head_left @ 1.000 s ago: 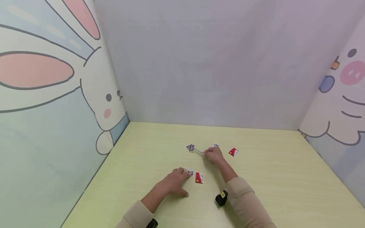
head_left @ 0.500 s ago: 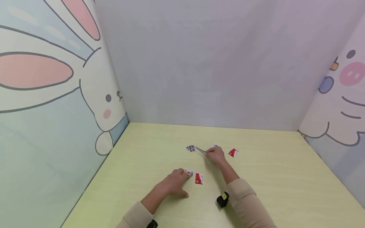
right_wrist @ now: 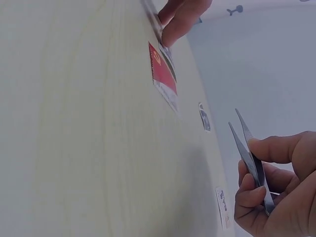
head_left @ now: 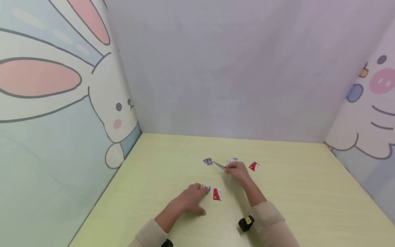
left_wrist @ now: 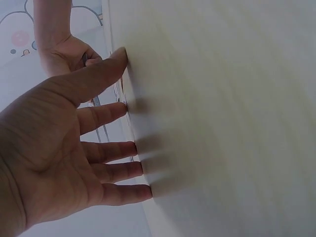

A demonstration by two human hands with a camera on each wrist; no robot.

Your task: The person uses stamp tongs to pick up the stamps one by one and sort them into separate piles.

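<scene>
My right hand grips metal tweezers between thumb and fingers. The tweezers' tips are slightly apart with nothing between them, and point left toward two overlapping dark-pictured stamps at the back. Beyond the right hand lie pale stamps, partly hidden by it. My left hand rests on the table with fingers spread, fingertips at a small group of stamps that it partly covers. Beside that group, to its right, is a red-and-white stamp with a yellow emblem.
Another red-and-white stamp lies turned at an angle, right of the right hand. The pale wooden tabletop meets a grey back wall and cartoon-printed side walls. A black wrist device sits at the right cuff.
My right hand has drawn back a little, rightward and toward me. The tweezers' tips have come away from the dark-pictured stamps and stand apart. My left hand stays put.
</scene>
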